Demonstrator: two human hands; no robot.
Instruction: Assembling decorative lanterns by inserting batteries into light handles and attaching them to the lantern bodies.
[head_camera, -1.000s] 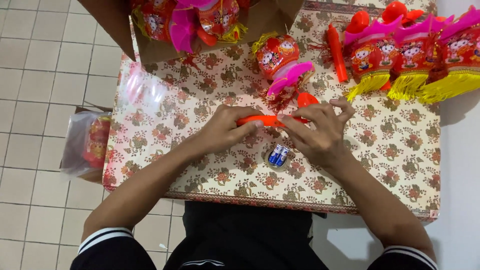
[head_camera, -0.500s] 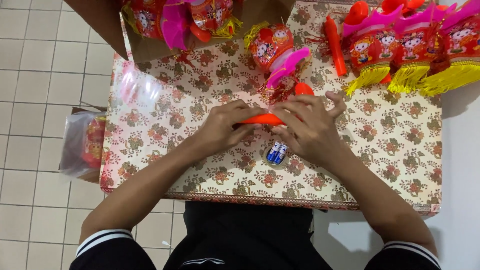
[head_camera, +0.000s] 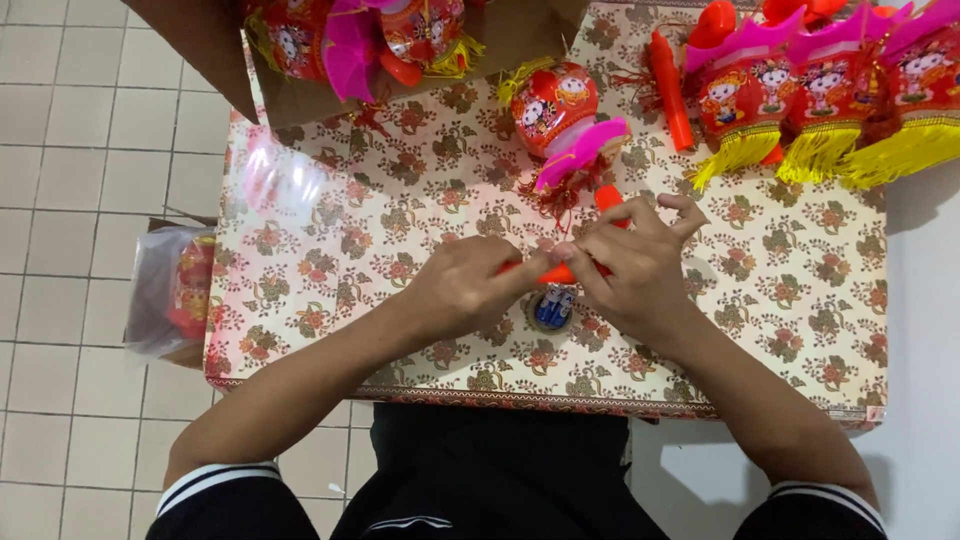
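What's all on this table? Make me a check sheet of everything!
Surface: table with flowery cover.
Job's things: orange stick held in both hands; red lantern with pink flap beside it.
Clutter: small blue batteries under the hands; lanterns with yellow fringe at far right; another orange stick; cardboard box of lanterns.
Grips: left hand and right hand both pinch the stick.
Cables: nothing seen.
Surroundings: tiled floor; plastic bag at the left.
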